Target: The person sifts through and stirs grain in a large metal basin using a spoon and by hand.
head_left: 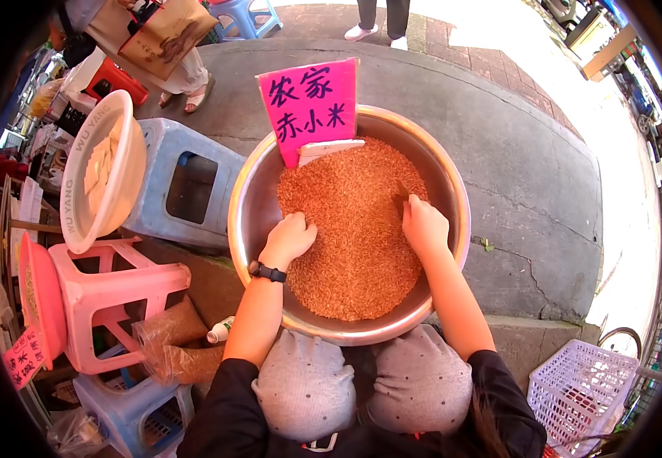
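A large metal basin [454, 191] in front of my knees holds a heap of reddish-brown rice grain [358, 237]. Over the grain's left side is my left hand [291, 235], its fingers curled inward and their tips hidden; whether they hold anything I cannot make out. At the right side, my right hand [425, 223] is closed with its fingertips at a small dark flat piece [401, 196] whose kind is unclear. A pink handwritten sign [310, 99] stands at the basin's far side, with a whitish block [329, 149] at its foot.
To the left are a blue stool [159, 183], a tilted white basin [75, 191] with pale pieces, a pink stool [121, 294] and bagged grain [186, 336]. A lilac crate [583, 385] sits at lower right. Two people stand beyond the basin, one with a tan bag [167, 38].
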Demonstrator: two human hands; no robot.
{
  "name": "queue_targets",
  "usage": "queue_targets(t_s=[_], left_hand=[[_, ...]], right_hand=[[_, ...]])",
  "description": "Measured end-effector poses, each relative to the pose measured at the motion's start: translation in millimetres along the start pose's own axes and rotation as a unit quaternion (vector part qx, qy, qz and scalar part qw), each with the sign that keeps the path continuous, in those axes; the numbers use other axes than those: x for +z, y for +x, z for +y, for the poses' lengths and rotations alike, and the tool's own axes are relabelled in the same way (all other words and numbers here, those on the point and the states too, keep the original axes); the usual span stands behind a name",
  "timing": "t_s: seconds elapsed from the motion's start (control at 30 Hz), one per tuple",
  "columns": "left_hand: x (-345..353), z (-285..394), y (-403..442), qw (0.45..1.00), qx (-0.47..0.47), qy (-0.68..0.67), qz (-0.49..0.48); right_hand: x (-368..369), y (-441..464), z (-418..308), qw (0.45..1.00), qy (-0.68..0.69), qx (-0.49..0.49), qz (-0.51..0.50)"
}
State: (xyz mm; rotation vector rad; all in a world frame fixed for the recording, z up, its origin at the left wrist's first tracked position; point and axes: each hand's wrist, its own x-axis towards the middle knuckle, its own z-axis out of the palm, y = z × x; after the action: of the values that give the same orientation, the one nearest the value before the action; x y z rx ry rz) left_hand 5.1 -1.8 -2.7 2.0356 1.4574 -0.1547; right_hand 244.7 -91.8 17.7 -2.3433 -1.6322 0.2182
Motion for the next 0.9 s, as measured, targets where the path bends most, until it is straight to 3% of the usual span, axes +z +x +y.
queue_targets(t_s=[0.13, 0.37, 0.47, 0.67, 0.77, 0.87, 0.9], left_hand=[[-4, -1, -5, 0.991, 0.044, 0.052, -0.119], [-1, -1, -2, 0.958, 0.037, 0.058, -0.277], [-19, 19, -12, 0.929, 0.008, 0.047, -0.367], [-14, 19, -17, 0.912, -0.019, -0.021, -0.41], [-16, 22, -15, 0.89, 0.022, -0.011, -0.455], [-15, 27, -15, 0.89, 0.107, -0.023, -0.443], [-16, 28, -17, 0.905, 0.131, -0.105, -0.391]], right_hand=[[4, -2, 5, 0.992, -0.045, -0.004, -0.12], [4, -4, 9, 0.951, -0.05, -0.008, -0.304], [3, -4, 13, 0.927, -0.02, -0.082, -0.365], [-9, -3, 5, 0.873, 0.038, -0.098, -0.476], [-3, -4, 6, 0.852, 0.12, -0.088, -0.502], [-10, -5, -4, 0.839, 0.209, -0.039, -0.5], [-11, -6, -7, 0.85, 0.264, -0.007, -0.455]])
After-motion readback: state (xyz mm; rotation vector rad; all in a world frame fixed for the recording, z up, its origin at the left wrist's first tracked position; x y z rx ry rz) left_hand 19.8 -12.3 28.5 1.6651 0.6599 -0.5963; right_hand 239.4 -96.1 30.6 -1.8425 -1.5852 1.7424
